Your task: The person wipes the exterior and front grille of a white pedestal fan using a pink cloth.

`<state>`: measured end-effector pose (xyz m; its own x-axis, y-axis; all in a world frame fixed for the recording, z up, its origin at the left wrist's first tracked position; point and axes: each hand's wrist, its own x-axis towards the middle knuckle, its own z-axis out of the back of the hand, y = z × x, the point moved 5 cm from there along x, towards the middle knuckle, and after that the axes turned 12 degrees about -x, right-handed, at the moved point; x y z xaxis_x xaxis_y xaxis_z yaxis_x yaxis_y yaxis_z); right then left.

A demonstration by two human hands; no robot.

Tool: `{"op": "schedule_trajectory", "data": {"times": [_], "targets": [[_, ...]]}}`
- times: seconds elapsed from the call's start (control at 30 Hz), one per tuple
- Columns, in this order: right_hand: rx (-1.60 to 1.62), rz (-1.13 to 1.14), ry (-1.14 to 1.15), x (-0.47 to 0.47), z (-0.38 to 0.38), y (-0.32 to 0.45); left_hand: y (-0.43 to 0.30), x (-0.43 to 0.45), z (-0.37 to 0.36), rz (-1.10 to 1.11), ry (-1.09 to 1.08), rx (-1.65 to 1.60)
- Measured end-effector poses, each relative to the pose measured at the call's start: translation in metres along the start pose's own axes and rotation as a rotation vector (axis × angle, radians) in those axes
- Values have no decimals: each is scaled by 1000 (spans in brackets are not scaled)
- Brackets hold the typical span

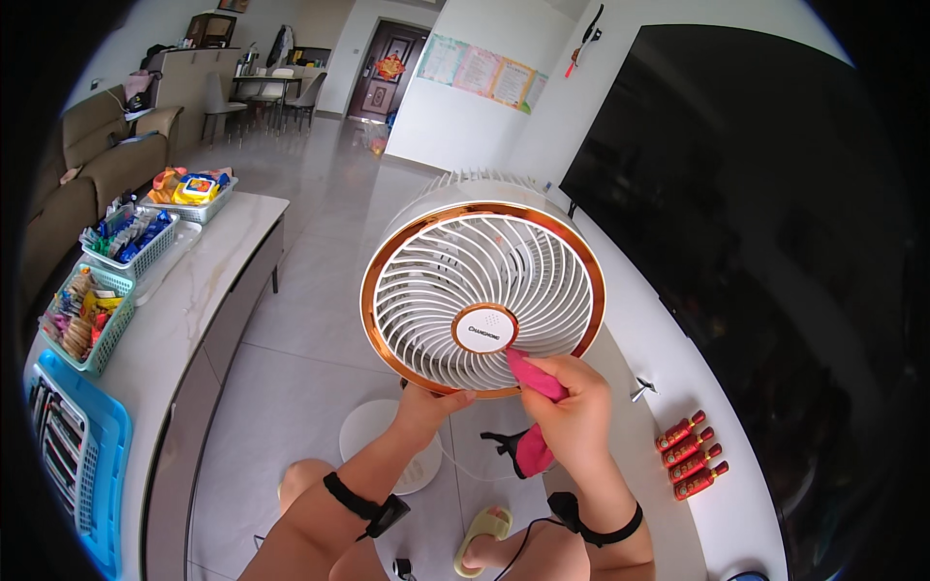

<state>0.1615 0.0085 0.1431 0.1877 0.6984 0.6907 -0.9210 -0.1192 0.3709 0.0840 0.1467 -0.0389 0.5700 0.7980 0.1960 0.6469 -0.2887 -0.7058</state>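
Observation:
A white Changhong fan point(436, 247) with a copper-coloured rim fills the middle of the view, its slatted grille facing me. My left hand point(425, 417) grips the underside of the rim. In my right hand point(574, 407) is a bunched pink cloth point(534, 374), pressed against the grille just below the round centre cap point(485, 328). More pink fabric with a black piece point(517, 454) hangs below that hand. The fan's round white base point(367, 436) stands on the floor, partly behind my left forearm.
Left, a marble-topped coffee table point(218, 254) bears several filled baskets point(116, 341) and a blue tray point(120, 436). On the right, several red bottles point(690, 454) stand on a white TV cabinet point(726, 523) below a large television point(741, 203). A thin white cord point(465, 470) crosses the floor.

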Motion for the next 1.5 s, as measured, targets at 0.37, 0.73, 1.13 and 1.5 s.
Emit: {"op": "schedule_trajectory", "data": {"times": [0.37, 0.73, 1.13, 1.5], "targets": [[-494, 301, -163, -15, 19, 19, -13, 0, -4, -45, -15, -103], [-552, 406, -135, 1, -2, 18, -3, 1, -4, -21, -16, -69], [-856, 334, -345, 11, 71, 16, -6, 0, -8, -37, -18, -48], [-937, 508, -224, 6, 58, 14, -3, 2, -1, -48, -27, -85]]}}
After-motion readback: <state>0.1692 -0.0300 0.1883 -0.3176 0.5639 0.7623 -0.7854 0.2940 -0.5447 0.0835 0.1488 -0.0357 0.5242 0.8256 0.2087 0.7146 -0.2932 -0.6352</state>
